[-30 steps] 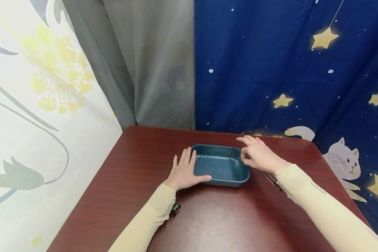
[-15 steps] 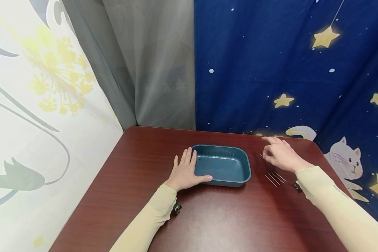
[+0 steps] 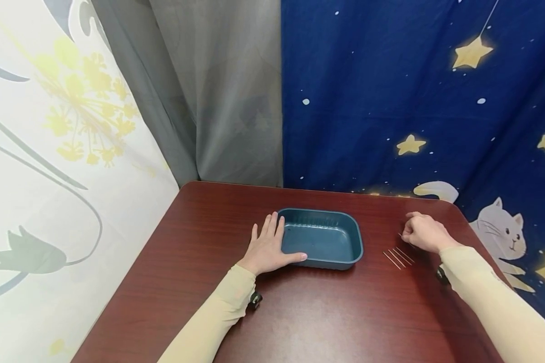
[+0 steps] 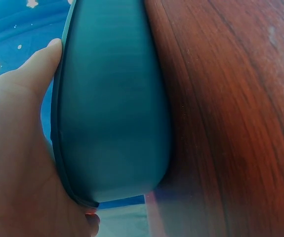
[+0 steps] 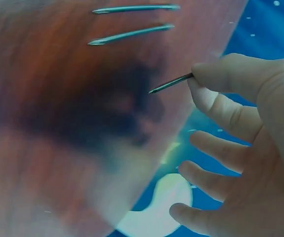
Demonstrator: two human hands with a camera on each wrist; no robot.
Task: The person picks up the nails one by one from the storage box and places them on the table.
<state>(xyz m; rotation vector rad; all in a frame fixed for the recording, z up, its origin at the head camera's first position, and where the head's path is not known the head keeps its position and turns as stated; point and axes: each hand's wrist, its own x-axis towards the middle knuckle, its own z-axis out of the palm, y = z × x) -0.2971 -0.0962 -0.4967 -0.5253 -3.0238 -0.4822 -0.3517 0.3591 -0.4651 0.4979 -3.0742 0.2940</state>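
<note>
So, right of the bin (image 3: pixel 322 263), the right hand (image 3: pixel 426 235) has one nail (image 5: pixel 171 83) pinched, tip toward the bin; loose nails (image 5: pixel 132 35) sit nearest that hand. Left hand (image 3: pixel 265 250) rests straight-fingered on the bin's left end.

the tray (image 3: pixel 318 242) is teal, table (image 3: pixel 327 317) red-brown, starry curtain (image 3: pixel 359 131) blue.

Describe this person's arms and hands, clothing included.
The left sleeve and right sleeve are long, pale cream-yellow, reaching the wrists. A small black device shows beneath each wrist. The left hand and right hand are ungloved, no rings visible.
</note>
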